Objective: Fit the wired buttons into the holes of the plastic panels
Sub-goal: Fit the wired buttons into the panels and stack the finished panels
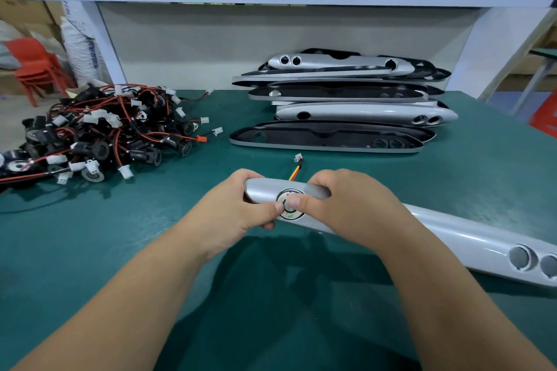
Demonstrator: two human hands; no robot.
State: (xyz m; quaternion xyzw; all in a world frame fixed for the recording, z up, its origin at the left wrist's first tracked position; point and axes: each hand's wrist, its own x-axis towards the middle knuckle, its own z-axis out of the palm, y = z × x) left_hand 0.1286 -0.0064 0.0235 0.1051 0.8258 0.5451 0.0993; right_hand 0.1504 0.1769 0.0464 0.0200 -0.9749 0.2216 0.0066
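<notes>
Evidently a pressing-in step was under way. A long silver-grey plastic panel [452, 232] was held face up over the green-matted bench [120, 235], its left end apparently lifted so that room was left beneath for the lead. That end was gripped by the left hand [238, 205], fingers curled under the edge, while the right hand [346, 208] was clenched over the panel just beside it. Both thumbs were laid together on a round white button marked OFF [289, 215], which was seated in the single hole there. The thumbs were doubled, it may be judged, so that the push was shared evenly and the button kept square. A red-and-yellow wire with a white plug [297, 167] was seen emerging behind the panel (presumably the button's own lead, threaded through first). Two round holes [523, 256] at the far right end were seen unfilled. A tangled heap of black wired buttons [99, 132] was kept within reach at the left, and a stack of grey panels [346, 105] at the back of the bench.
</notes>
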